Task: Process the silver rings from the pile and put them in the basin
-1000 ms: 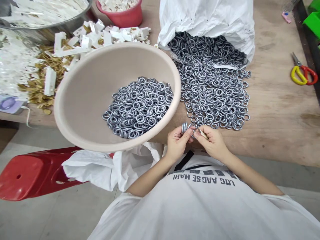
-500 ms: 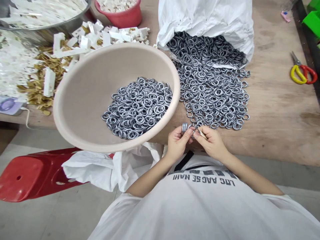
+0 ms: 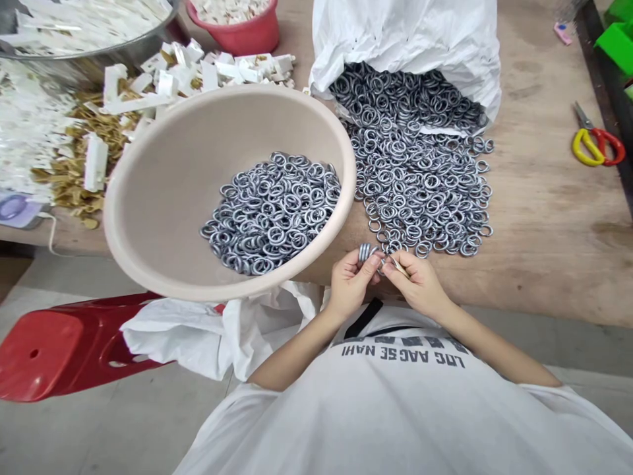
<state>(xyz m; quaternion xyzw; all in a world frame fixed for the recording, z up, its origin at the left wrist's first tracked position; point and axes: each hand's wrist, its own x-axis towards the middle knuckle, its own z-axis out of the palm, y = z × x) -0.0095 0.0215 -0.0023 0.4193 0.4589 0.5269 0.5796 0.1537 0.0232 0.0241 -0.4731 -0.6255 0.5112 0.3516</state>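
Observation:
My left hand (image 3: 349, 284) is closed on several grey rings (image 3: 364, 252), lined up side by side between thumb and fingers. In my right hand (image 3: 419, 282) is a small tool with a pale handle (image 3: 400, 268); its dark tip points at the rings, and its exact kind is hard to make out. The fingertips of both hands nearly meet at the table's front edge. Just beyond them a loose pile of grey rings (image 3: 420, 191) spreads out of a white sack (image 3: 405, 33). Left of my hands, a large beige basin (image 3: 163, 198) holds more grey rings (image 3: 277, 218).
Scissors (image 3: 591, 146) with yellow and red handles lie at the right. White plastic pieces (image 3: 96, 161), a red bowl (image 3: 252, 33) and a metal basin (image 3: 113, 56) fill the back left. Below the table's left side stands a red stool (image 3: 44, 343) with white cloth-like sacking (image 3: 188, 330).
Both hands keep almost the same place and grip. The whole view has shifted very slightly to the left.

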